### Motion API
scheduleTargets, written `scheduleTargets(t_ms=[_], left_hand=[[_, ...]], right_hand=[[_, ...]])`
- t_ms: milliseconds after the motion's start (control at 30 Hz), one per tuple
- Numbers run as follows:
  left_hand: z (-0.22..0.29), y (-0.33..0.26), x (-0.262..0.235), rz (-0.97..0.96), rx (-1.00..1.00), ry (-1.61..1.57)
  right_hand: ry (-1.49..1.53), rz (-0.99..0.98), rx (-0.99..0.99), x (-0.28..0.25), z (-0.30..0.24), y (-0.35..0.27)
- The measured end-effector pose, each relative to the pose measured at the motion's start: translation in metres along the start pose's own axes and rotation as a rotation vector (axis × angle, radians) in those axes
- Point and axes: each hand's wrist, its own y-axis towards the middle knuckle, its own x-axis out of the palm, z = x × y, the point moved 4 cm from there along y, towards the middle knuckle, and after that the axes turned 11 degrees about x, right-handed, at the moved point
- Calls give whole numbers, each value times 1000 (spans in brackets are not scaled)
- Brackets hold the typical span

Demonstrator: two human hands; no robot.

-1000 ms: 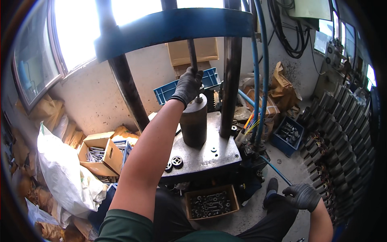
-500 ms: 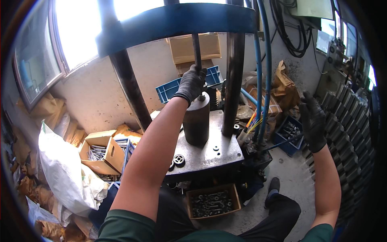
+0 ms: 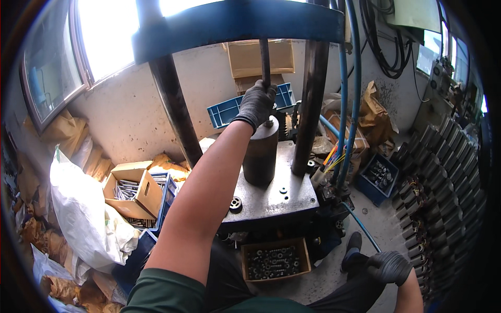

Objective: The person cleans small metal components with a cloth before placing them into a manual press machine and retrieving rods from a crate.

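Note:
My left hand [image 3: 257, 105], in a dark grey glove, is closed around the lower part of a dark metal rod [image 3: 265, 62] that hangs below the blue crossbeam [image 3: 235, 23] of a press. Just under that hand a dark metal cylinder [image 3: 260, 159] stands upright on the steel press table [image 3: 292, 195], a thin shaft end showing at its top. The glove hides where rod and shaft meet. At the lower right my right hand [image 3: 390, 267], gloved too, is wrapped around the end of a long blue lever [image 3: 362, 227]. Small round parts [image 3: 236, 204] lie on the table's front left.
A box of small metal parts [image 3: 275, 261] sits below the table. On the left are a carton of metal pins [image 3: 130, 190] and a white sack [image 3: 86, 214]. A blue bin [image 3: 377, 178] and stacked metal cores [image 3: 443, 182] stand to the right. Blue hoses [image 3: 355, 104] run beside the press column [image 3: 312, 104].
My right hand has come down from beside the lever, fingers outstretched, and now grips its end. The lever has swung down toward me. My left hand keeps its place at the rod.

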Motion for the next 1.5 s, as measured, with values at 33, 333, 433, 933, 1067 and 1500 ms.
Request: scheduleTargets(t_ms=[33, 333, 433, 933, 1067, 1500], left_hand=[[1, 0, 0, 0, 1, 0], [4, -5, -6, 6, 1, 68], [0, 0, -1, 21, 26, -11], [-4, -4, -1, 30, 20, 9], [-1, -5, 0, 12, -15, 25], [-9, -4, 4, 33, -13, -55]], right_hand=[[0, 0, 1, -7, -4, -1], [115, 281, -5, -50, -23, 3], [-49, 64, 10, -38, -20, -8], [84, 192, -8, -39, -11, 0], [-79, 39, -44, -27, -6, 4], [69, 146, -23, -34, -7, -1]])
